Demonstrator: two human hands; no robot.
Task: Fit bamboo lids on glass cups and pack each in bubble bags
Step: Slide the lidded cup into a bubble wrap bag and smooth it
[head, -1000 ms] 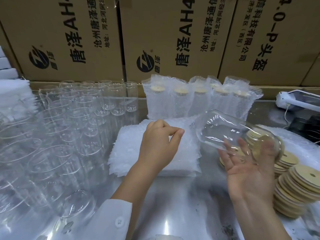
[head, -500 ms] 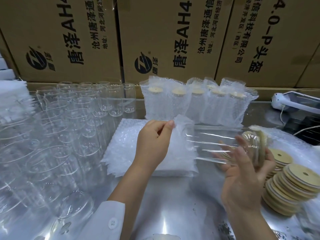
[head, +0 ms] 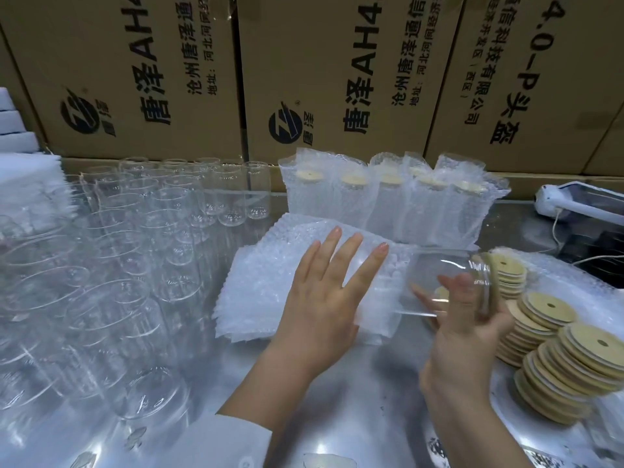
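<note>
In the middle of the frame the left hand [head: 324,292] lies flat, fingers straight and spread, on the pile of bubble bags [head: 256,292], likely to stop the top bag sliding. Just right of it, the right hand [head: 472,336] curls its fingers round the glass cup [head: 442,282], held sideways with its bamboo lid [head: 493,292] on, bottom end toward the bag's mouth so it can slip in.

Left-edge glass cups [head: 50,315] blurred and cropped, cardboard boxes [head: 337,79] cut by top edge, white device [head: 574,204] cropped right.
</note>
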